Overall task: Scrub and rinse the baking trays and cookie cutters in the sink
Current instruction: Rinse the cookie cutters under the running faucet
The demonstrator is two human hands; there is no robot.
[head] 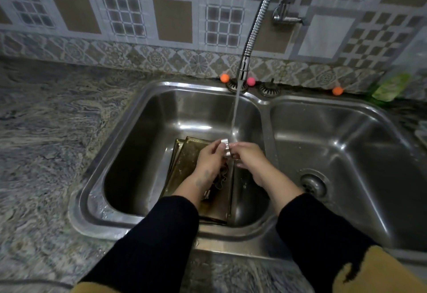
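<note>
Over the left basin of a steel double sink (143, 98), my left hand (211, 158) and my right hand (248, 157) both hold a round metal cookie cutter (226, 146) just left of the running water stream (235, 117). Under my hands lie stacked gold-coloured baking trays (184, 163). More dark cookie cutters (219, 179) rest on the top tray, partly hidden by my left wrist.
A flexible tap hose (258, 22) hangs from the tiled wall above the divider. The right basin (335, 135) shows its drain (314, 185). Marbled stone counter (46, 130) lies to the left. A green object (390, 86) and small coloured balls (224, 78) sit along the back edge.
</note>
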